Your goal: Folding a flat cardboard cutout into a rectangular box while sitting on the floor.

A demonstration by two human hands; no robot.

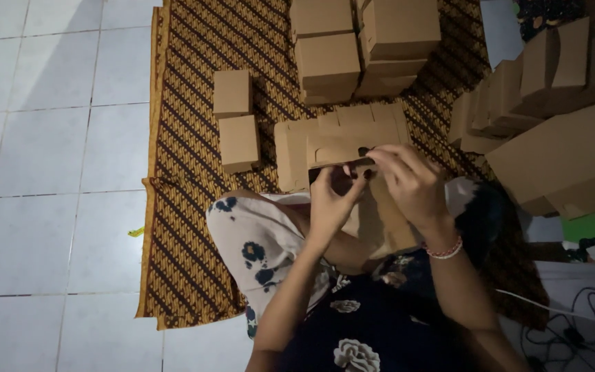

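The cardboard box point(366, 207), one half-folded piece, sits in both grips above the lap: left hand point(332, 200) and right hand point(411, 182) pinch its top flap. Beyond the grip, two small closed boxes point(234, 120) lie on the patterned mat point(187, 227); a stack of folded boxes point(363, 48) stands farther out.

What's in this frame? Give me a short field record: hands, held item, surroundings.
left hand: grips the near edge of a partly folded cardboard box
right hand: fingers pinch the box's top flap
finished boxes: stacked at the top of the view
two small boxes: on the patterned mat, apart from the stack
flat blanks: pile just beyond the hands
floor: white tiles
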